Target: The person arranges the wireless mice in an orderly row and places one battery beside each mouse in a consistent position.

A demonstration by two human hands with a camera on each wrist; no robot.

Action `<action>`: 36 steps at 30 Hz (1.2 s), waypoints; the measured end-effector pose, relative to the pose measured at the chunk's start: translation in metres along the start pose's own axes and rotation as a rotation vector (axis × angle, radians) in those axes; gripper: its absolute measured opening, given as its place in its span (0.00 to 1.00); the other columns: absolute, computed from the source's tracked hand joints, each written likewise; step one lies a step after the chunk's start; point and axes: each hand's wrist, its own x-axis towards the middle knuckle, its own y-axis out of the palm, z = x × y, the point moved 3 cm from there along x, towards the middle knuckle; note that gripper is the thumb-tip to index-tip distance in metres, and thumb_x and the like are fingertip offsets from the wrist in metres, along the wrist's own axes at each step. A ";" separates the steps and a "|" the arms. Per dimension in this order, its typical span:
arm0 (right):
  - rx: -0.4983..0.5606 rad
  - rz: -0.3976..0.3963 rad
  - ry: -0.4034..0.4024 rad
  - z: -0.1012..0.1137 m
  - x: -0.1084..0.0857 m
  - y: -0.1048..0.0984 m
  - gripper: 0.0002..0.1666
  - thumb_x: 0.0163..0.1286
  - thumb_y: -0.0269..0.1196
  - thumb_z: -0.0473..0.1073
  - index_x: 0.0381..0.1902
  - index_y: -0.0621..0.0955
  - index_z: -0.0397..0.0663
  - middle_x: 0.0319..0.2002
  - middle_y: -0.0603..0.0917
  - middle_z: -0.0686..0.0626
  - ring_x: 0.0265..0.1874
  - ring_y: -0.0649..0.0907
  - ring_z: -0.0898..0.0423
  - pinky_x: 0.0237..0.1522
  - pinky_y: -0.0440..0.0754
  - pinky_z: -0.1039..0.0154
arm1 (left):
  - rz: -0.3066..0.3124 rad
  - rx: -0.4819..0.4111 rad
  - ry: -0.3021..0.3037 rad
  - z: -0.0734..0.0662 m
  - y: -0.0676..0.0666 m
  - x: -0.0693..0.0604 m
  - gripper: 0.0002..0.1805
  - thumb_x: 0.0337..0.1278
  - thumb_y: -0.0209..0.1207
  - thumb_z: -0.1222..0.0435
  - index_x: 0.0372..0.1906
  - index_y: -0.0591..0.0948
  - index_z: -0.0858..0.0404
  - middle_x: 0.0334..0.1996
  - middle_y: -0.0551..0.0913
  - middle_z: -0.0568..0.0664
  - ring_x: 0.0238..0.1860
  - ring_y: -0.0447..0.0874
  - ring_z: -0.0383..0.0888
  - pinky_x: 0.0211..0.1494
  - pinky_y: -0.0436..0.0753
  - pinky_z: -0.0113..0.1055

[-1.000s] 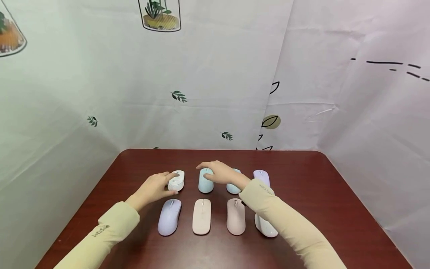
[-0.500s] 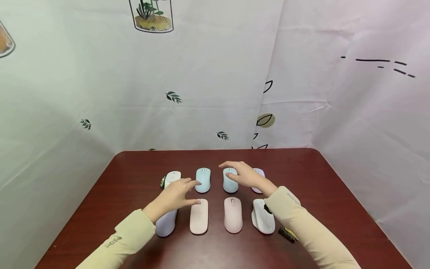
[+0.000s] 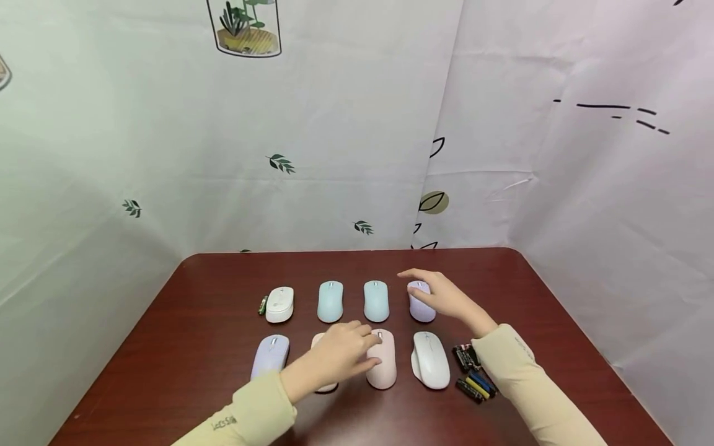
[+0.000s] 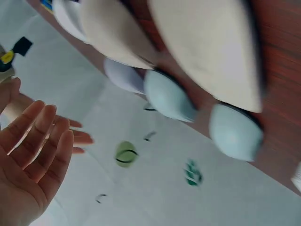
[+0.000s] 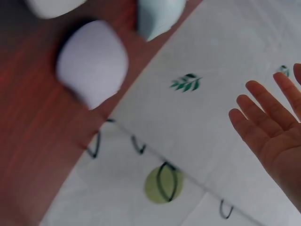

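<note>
Computer mice stand in two rows on a dark red table. My left hand (image 3: 341, 352), fingers loosely extended, hovers over the front row, partly covering a pale pink mouse (image 3: 317, 339) and reaching over the edge of a second pink mouse (image 3: 383, 368). My right hand (image 3: 444, 296) hovers at the back right, its fingers above a purple mouse (image 3: 422, 310). In the wrist views the left palm (image 4: 33, 155) and right palm (image 5: 277, 127) hold nothing. Two light blue mice (image 3: 330, 302) stand in the back row. A white mouse (image 3: 432, 362) ends the front row.
Several batteries (image 3: 474, 388) lie by my right sleeve. A green battery (image 3: 263, 305) lies beside the white mouse (image 3: 279, 303) at back left. Another purple mouse (image 3: 270, 355) is at front left. White printed cloth (image 3: 312, 204) surrounds the table (image 3: 223, 279).
My left hand has moved right and nearer, from the back-left white mouse to the pink mice. My right hand has moved right, from the blue mice to the purple one. The view has shifted slightly.
</note>
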 end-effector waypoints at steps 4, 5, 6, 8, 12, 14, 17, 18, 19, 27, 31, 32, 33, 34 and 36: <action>0.011 -0.024 0.043 -0.016 -0.012 -0.005 0.19 0.68 0.56 0.35 0.57 0.76 0.42 0.56 0.79 0.40 0.58 0.76 0.43 0.56 0.73 0.43 | -0.037 -0.037 0.050 -0.014 0.002 0.015 0.11 0.50 0.65 0.51 0.36 0.84 0.52 0.30 0.81 0.38 0.33 0.79 0.35 0.34 0.77 0.26; 0.014 -0.031 0.054 -0.019 -0.015 -0.007 0.19 0.68 0.55 0.35 0.57 0.76 0.42 0.56 0.79 0.39 0.58 0.76 0.43 0.55 0.74 0.43 | -0.054 -0.048 0.082 -0.017 0.003 0.019 0.10 0.51 0.64 0.52 0.36 0.84 0.51 0.29 0.80 0.37 0.32 0.79 0.34 0.34 0.77 0.24; 0.014 -0.038 0.069 -0.023 -0.017 -0.009 0.19 0.68 0.55 0.35 0.57 0.76 0.41 0.56 0.79 0.39 0.58 0.77 0.43 0.55 0.74 0.43 | -0.073 -0.060 0.121 -0.019 0.004 0.022 0.08 0.51 0.64 0.53 0.35 0.84 0.50 0.28 0.80 0.36 0.31 0.77 0.33 0.33 0.76 0.23; 0.005 -0.046 0.094 -0.032 -0.023 -0.012 0.19 0.68 0.55 0.35 0.57 0.76 0.41 0.56 0.79 0.39 0.57 0.77 0.42 0.54 0.74 0.43 | -0.107 -0.081 0.203 -0.025 0.008 0.028 0.06 0.51 0.65 0.54 0.33 0.83 0.49 0.26 0.78 0.36 0.29 0.75 0.33 0.33 0.73 0.21; -0.029 -0.036 0.126 -0.049 -0.032 -0.017 0.19 0.68 0.56 0.36 0.57 0.75 0.40 0.56 0.78 0.39 0.55 0.78 0.42 0.51 0.76 0.45 | -0.093 -0.090 0.293 -0.032 0.014 0.036 0.04 0.51 0.65 0.54 0.32 0.83 0.47 0.26 0.77 0.35 0.29 0.73 0.32 0.31 0.71 0.19; -0.045 -0.035 0.139 -0.059 -0.037 -0.019 0.19 0.68 0.56 0.36 0.57 0.75 0.40 0.56 0.79 0.38 0.54 0.78 0.41 0.49 0.76 0.45 | -0.041 -0.097 0.294 -0.037 0.019 0.041 0.05 0.51 0.64 0.54 0.33 0.83 0.47 0.27 0.77 0.35 0.31 0.74 0.32 0.32 0.71 0.19; -0.078 -0.041 0.158 -0.074 -0.045 -0.023 0.18 0.68 0.56 0.35 0.56 0.76 0.39 0.54 0.80 0.37 0.53 0.79 0.41 0.50 0.76 0.45 | 0.056 -0.101 0.288 -0.047 0.030 0.050 0.06 0.52 0.63 0.53 0.35 0.83 0.46 0.28 0.77 0.35 0.34 0.75 0.32 0.33 0.73 0.20; -0.090 -0.046 0.166 -0.079 -0.048 -0.024 0.18 0.68 0.56 0.35 0.55 0.76 0.38 0.53 0.80 0.36 0.53 0.78 0.40 0.50 0.76 0.44 | 0.078 -0.102 0.287 -0.051 0.035 0.054 0.06 0.53 0.63 0.52 0.35 0.83 0.46 0.29 0.77 0.35 0.35 0.75 0.32 0.33 0.73 0.20; -0.098 -0.048 0.173 -0.083 -0.051 -0.025 0.18 0.67 0.56 0.34 0.55 0.76 0.38 0.52 0.80 0.36 0.53 0.79 0.40 0.50 0.75 0.44 | 0.091 -0.096 0.290 -0.057 0.040 0.057 0.06 0.53 0.62 0.52 0.35 0.83 0.45 0.29 0.77 0.35 0.36 0.75 0.33 0.34 0.73 0.20; -0.127 -0.054 0.197 -0.101 -0.065 -0.025 0.18 0.66 0.57 0.33 0.53 0.76 0.33 0.50 0.81 0.35 0.50 0.80 0.39 0.48 0.77 0.43 | 0.082 0.019 0.369 -0.100 0.062 0.082 0.05 0.53 0.60 0.50 0.32 0.83 0.43 0.32 0.79 0.32 0.36 0.76 0.32 0.35 0.73 0.21; -0.135 -0.051 0.208 -0.107 -0.069 -0.027 0.18 0.66 0.57 0.33 0.53 0.77 0.33 0.49 0.81 0.34 0.51 0.79 0.37 0.50 0.76 0.41 | 0.150 0.022 0.377 -0.109 0.069 0.092 0.05 0.55 0.59 0.50 0.33 0.83 0.42 0.33 0.80 0.33 0.36 0.78 0.31 0.35 0.75 0.21; -0.142 -0.050 0.209 -0.109 -0.069 -0.028 0.18 0.66 0.57 0.32 0.53 0.76 0.33 0.49 0.81 0.34 0.51 0.79 0.37 0.50 0.76 0.41 | 0.166 0.019 0.370 -0.111 0.070 0.094 0.04 0.55 0.60 0.50 0.33 0.83 0.42 0.33 0.80 0.33 0.36 0.78 0.31 0.36 0.76 0.21; -0.148 -0.048 0.215 -0.111 -0.070 -0.029 0.18 0.66 0.56 0.32 0.53 0.76 0.32 0.49 0.81 0.33 0.51 0.79 0.37 0.50 0.76 0.41 | 0.178 0.017 0.361 -0.113 0.072 0.096 0.04 0.54 0.60 0.51 0.33 0.83 0.43 0.33 0.80 0.33 0.36 0.78 0.31 0.36 0.76 0.21; -0.155 -0.048 0.223 -0.113 -0.071 -0.031 0.18 0.65 0.56 0.32 0.53 0.76 0.32 0.49 0.81 0.33 0.50 0.79 0.36 0.50 0.76 0.41 | 0.183 0.012 0.351 -0.116 0.073 0.098 0.03 0.54 0.61 0.52 0.32 0.83 0.43 0.33 0.81 0.34 0.35 0.79 0.31 0.36 0.76 0.21; -0.165 -0.046 0.234 -0.116 -0.072 -0.034 0.18 0.65 0.56 0.31 0.52 0.76 0.31 0.49 0.81 0.32 0.50 0.79 0.36 0.49 0.76 0.41 | 0.174 0.016 0.330 -0.121 0.075 0.102 0.02 0.53 0.61 0.53 0.30 0.83 0.44 0.31 0.81 0.34 0.34 0.79 0.31 0.36 0.77 0.21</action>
